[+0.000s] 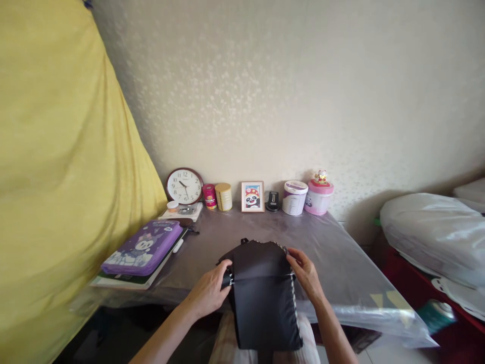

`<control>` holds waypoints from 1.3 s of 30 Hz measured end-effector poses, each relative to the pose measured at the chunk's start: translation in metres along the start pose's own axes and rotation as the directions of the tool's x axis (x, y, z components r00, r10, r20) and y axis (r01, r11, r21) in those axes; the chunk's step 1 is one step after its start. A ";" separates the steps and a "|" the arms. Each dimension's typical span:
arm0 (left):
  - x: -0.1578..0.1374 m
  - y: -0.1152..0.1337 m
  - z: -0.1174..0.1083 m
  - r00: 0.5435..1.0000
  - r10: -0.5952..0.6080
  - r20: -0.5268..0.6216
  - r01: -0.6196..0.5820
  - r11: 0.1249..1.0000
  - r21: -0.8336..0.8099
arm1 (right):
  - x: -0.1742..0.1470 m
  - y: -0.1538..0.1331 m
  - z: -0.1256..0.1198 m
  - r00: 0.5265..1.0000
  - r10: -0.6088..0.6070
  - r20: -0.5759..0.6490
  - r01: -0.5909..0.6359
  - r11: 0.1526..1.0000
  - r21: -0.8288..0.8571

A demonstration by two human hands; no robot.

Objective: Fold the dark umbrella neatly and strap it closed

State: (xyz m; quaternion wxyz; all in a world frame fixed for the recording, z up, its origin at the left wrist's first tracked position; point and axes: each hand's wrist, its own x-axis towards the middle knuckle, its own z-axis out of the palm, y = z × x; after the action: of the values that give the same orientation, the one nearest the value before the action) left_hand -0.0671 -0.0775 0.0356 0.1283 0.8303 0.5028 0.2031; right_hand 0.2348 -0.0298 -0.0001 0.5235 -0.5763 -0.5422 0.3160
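A black folding umbrella (265, 303) with a checkered trim hangs collapsed in front of me, its loose cloth draped over the table's front edge and down over my lap. My left hand (212, 288) is closed around the bundled part on its left side, where small white bits show between the fingers. On the right, my right hand (305, 270) pinches the checkered edge near the upper corner of the cloth. The umbrella's upper part lies over the tabletop. Folds of cloth hide its shaft.
The table (326, 258) has a clear plastic cover. At left lies a purple case (144, 250) on books. Along the wall stand a clock (185, 186), tins, a panda picture (252, 196) and tubs (295, 198). A yellow curtain (68, 151) hangs left; white bags (432, 237) sit right.
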 end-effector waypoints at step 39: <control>0.015 0.095 -0.055 0.982 -0.074 0.171 0.187 0.396 -0.899 | 0.026 -0.174 -0.054 0.918 -0.345 -0.194 0.394 0.747 0.536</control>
State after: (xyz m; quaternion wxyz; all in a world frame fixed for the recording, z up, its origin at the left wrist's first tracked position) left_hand -0.0121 -0.1071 0.1266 0.6007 0.5937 0.3670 0.3900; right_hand 0.2392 -0.0427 0.1834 0.7443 -0.2890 -0.5049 0.3281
